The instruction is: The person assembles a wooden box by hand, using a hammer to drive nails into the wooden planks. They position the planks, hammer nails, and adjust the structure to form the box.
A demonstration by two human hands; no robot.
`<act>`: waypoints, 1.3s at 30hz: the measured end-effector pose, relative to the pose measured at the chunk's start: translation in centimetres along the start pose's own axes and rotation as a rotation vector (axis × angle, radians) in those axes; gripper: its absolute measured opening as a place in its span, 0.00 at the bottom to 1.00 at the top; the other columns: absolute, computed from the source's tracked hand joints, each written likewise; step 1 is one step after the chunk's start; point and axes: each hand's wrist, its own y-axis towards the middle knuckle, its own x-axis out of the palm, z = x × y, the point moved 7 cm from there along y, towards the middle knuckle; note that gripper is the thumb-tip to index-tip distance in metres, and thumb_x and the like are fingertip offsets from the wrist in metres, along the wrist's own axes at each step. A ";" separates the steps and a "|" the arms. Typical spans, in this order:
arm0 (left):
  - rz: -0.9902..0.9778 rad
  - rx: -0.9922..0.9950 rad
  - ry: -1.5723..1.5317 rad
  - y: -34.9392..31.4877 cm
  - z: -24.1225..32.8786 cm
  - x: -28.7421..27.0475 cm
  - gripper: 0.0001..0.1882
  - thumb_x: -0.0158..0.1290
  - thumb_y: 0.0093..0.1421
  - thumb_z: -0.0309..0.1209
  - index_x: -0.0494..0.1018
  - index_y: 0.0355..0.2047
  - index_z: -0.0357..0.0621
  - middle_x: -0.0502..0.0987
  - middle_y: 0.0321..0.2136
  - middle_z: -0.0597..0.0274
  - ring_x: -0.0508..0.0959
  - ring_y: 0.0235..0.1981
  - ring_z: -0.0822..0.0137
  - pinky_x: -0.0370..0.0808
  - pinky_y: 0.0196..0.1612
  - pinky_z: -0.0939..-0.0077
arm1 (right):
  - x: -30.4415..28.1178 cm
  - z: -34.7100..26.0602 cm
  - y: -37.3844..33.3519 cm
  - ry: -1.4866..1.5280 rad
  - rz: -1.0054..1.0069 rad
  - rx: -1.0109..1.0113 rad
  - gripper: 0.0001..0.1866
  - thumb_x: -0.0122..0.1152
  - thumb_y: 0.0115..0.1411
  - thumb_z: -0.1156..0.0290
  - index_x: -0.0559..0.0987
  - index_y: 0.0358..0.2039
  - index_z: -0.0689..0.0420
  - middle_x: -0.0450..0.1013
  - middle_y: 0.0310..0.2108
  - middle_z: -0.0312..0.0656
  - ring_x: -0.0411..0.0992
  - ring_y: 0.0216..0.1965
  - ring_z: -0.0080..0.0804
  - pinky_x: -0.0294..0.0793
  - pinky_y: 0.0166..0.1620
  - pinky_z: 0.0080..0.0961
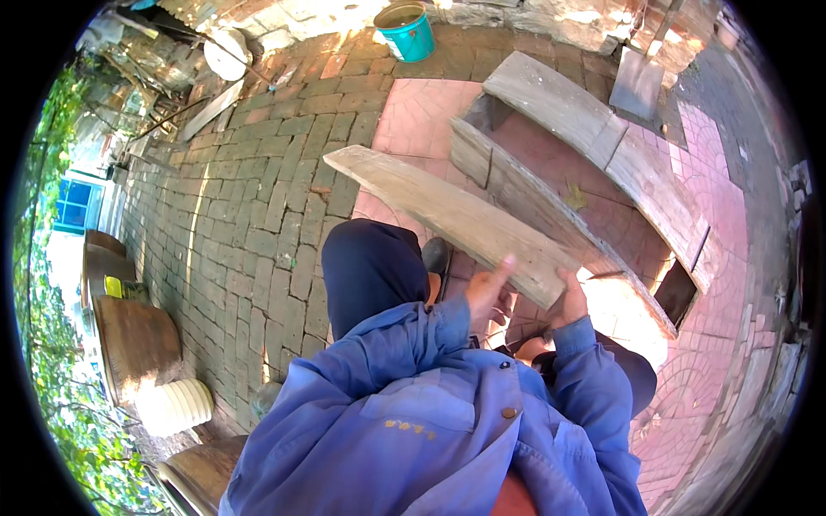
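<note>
A long, weathered wooden plank point(447, 211) lies slantwise in front of me, held up over my knees. My left hand point(489, 294) grips its near edge, thumb on top and fingers curled beneath. At its near right end, my right hand point(570, 301) is closed round the corner; part of those fingers is hidden behind the wood. Just beyond the plank stands a long wooden frame point(594, 116) of grey boards, resting on pink tiles. Its middle is open and the tiles show through. The held plank is in front of the frame's near side board point(551, 211); whether they touch I cannot tell.
A teal bucket point(406, 34) stands at the back by a stone wall. Brown brick paving point(249, 189) spreads to the left, pink patterned tiles point(688, 430) to the right. Large brown pots point(138, 344) and a white ribbed container point(175, 407) line the left side. A flat-bladed shovel point(637, 83) is at the back right.
</note>
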 end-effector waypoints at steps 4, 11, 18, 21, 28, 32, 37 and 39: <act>0.363 0.165 -0.050 2.3 2.2 -10.0 0.39 0.53 0.57 0.63 0.69 0.46 0.34 0.75 0.32 0.50 0.77 0.29 0.58 0.77 0.32 0.63 | -3.4 2.5 0.0 -0.004 0.136 0.004 0.24 0.56 0.60 0.63 0.70 0.53 0.63 0.73 0.50 0.45 0.73 0.49 0.41 0.73 0.51 0.35; 0.253 0.402 -0.152 7.1 7.0 -15.1 0.31 0.58 0.57 0.49 0.67 0.50 0.37 0.77 0.39 0.49 0.80 0.35 0.55 0.79 0.35 0.54 | -2.3 6.0 -2.4 0.012 0.182 -0.015 0.22 0.53 0.59 0.59 0.71 0.51 0.55 0.75 0.44 0.35 0.76 0.38 0.31 0.78 0.33 0.23; 0.081 0.503 -0.485 8.2 6.7 -14.3 0.20 0.59 0.52 0.24 0.71 0.46 0.35 0.78 0.40 0.52 0.80 0.40 0.57 0.79 0.39 0.58 | -4.4 3.8 -2.4 -0.044 0.074 -0.206 0.29 0.57 0.57 0.62 0.67 0.58 0.61 0.72 0.51 0.48 0.72 0.50 0.44 0.69 0.56 0.39; -0.006 0.511 -0.513 5.0 6.6 -9.8 0.18 0.59 0.52 0.23 0.72 0.44 0.36 0.78 0.40 0.53 0.80 0.40 0.58 0.79 0.39 0.60 | -4.5 1.6 -5.6 -0.023 -0.006 -0.227 0.30 0.58 0.57 0.61 0.67 0.57 0.63 0.71 0.52 0.48 0.71 0.52 0.43 0.70 0.55 0.39; -0.035 0.729 -0.166 2.8 8.8 -0.3 0.14 0.59 0.51 0.22 0.73 0.39 0.33 0.80 0.33 0.54 0.81 0.32 0.60 0.80 0.33 0.59 | -8.3 3.4 -10.6 0.352 0.137 -0.309 0.28 0.54 0.59 0.61 0.67 0.58 0.60 0.71 0.53 0.48 0.74 0.50 0.46 0.78 0.46 0.43; -0.004 0.772 0.270 5.9 9.8 4.7 0.21 0.61 0.48 0.28 0.72 0.40 0.25 0.80 0.30 0.50 0.81 0.25 0.54 0.80 0.30 0.64 | -8.8 4.8 -11.8 0.615 0.023 -0.237 0.25 0.53 0.59 0.62 0.70 0.55 0.59 0.73 0.49 0.48 0.76 0.44 0.43 0.80 0.37 0.34; 0.373 0.753 1.032 6.5 11.2 11.7 0.29 0.62 0.51 0.37 0.71 0.49 0.28 0.78 0.39 0.40 0.80 0.40 0.45 0.77 0.44 0.59 | -9.5 3.9 -11.7 0.894 -0.042 -0.024 0.25 0.57 0.56 0.60 0.71 0.52 0.60 0.73 0.39 0.45 0.74 0.36 0.36 0.77 0.32 0.27; 0.465 0.920 1.234 6.2 10.8 15.2 0.37 0.61 0.51 0.40 0.64 0.56 0.27 0.70 0.48 0.30 0.72 0.50 0.39 0.70 0.55 0.58 | -10.7 3.2 -12.0 1.067 -0.026 0.056 0.25 0.60 0.54 0.57 0.73 0.48 0.60 0.72 0.36 0.44 0.73 0.34 0.32 0.76 0.31 0.26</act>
